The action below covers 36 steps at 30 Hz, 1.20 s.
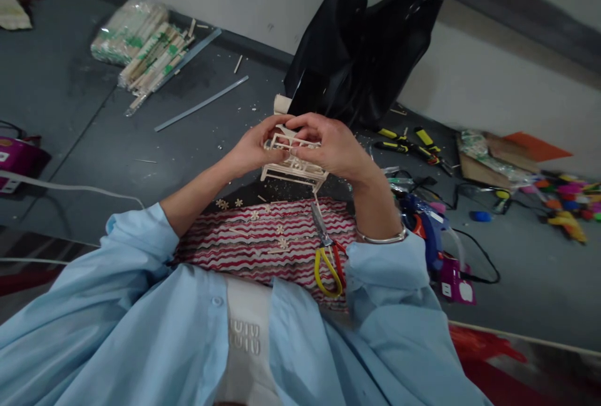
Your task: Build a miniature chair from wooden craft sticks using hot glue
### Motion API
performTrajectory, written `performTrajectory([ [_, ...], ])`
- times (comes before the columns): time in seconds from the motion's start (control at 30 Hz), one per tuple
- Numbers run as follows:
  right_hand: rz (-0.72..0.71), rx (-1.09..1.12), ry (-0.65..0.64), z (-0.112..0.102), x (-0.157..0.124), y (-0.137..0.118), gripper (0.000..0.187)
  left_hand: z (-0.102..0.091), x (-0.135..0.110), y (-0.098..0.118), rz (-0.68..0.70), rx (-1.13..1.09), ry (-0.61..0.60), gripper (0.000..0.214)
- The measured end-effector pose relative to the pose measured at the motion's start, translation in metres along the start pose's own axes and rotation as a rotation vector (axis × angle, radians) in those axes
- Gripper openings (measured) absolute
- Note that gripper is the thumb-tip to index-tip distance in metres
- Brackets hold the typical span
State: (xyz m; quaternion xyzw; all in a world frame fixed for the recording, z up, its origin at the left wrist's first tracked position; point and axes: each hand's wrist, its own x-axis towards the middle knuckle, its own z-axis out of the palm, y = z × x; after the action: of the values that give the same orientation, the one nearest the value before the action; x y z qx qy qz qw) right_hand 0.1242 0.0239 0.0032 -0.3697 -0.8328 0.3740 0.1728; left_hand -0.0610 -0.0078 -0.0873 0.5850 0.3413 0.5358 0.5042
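Note:
Both hands meet over a small pale wooden stick model (295, 172), built of thin rails and posts. My left hand (253, 144) grips its left side, thumb and fingers closed. From the other side my right hand (333, 146) closes on the model's upper part, its fingertips near the left thumb. The fingers partly cover the inside, so any small piece between them cannot be made out. Just below, scissors (326, 255) with one yellow and one red handle lie on a red-and-white striped cloth (220, 230). Small wooden flower shapes (280, 229) are scattered on that cloth.
A black plastic bag (357, 49) stands behind the hands. At left are wrapped wooden sticks (153, 58) and a glue stick (201, 103). To the right lie yellow-black pliers (394, 143), a blue glue gun (429, 230) with its cable, and colourful pompoms (568, 196).

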Motion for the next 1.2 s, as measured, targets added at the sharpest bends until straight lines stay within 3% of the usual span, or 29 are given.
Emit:
performTrajectory([
  [0.3, -0.025, -0.011, 0.021, -0.002, -0.003, -0.005, 0.037, 0.002, -0.001, 0.000, -0.040, -0.001, 0.024, 0.063],
  [0.5, -0.065, -0.141, 0.313, -0.011, -0.027, -0.018, 0.034, 0.004, -0.003, 0.000, -0.091, -0.071, 0.045, 0.068],
  [0.63, -0.024, -0.239, 0.433, -0.012, -0.064, -0.038, 0.027, 0.003, -0.003, -0.004, -0.077, -0.055, 0.060, 0.067],
  [0.8, 0.089, -0.305, 0.503, 0.007, -0.124, -0.052, 0.029, 0.001, -0.002, -0.010, -0.050, -0.025, 0.061, 0.067],
  [1.1, 0.425, -0.271, 0.626, 0.044, -0.220, -0.001, 0.029, -0.002, -0.002, -0.007, -0.070, -0.017, 0.023, 0.069],
  [1.2, 0.535, -0.327, 0.553, 0.062, -0.239, 0.019, 0.038, -0.004, -0.002, -0.008, -0.078, -0.020, 0.021, 0.070],
])
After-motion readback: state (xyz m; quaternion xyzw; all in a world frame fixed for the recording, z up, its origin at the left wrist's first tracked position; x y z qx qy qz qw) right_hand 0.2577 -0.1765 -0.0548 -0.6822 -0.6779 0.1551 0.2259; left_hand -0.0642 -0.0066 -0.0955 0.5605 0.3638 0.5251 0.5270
